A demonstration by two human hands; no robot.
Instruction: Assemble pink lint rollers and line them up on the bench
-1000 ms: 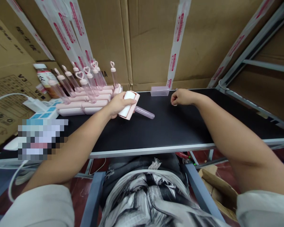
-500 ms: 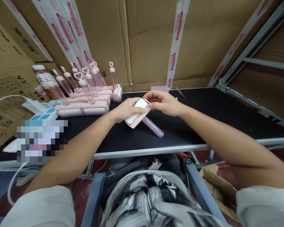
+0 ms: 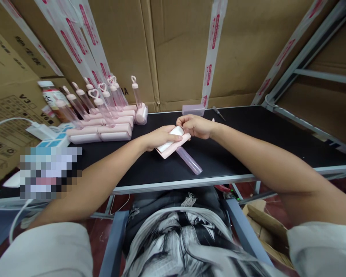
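Observation:
My left hand (image 3: pixel 163 137) is closed around a lint roller's head, its thumb lying across the white roll. This lint roller (image 3: pixel 174 149) has a pale pink body, and a see-through lilac tube handle (image 3: pixel 190 160) slants from it toward the table's front edge. At the far right end of the head, the fingers of my right hand (image 3: pixel 195 126) are pinched together. They touch or nearly touch that end; whatever lies between the fingertips is hidden.
Several pink lint rollers (image 3: pixel 115 132) with upright clear handles stand at the left back. Behind my hands lie a lilac cover (image 3: pixel 193 110) and a screwdriver (image 3: pixel 219 113). A bottle (image 3: pixel 53 96), a power strip (image 3: pixel 56 136) and cables are at the left. Cardboard (image 3: pixel 178 50) walls the back.
The lint roller has shifted slightly right and toward me in my left hand. My right hand's fingers have curled tighter at its far end, uncovering more of the lilac cover behind.

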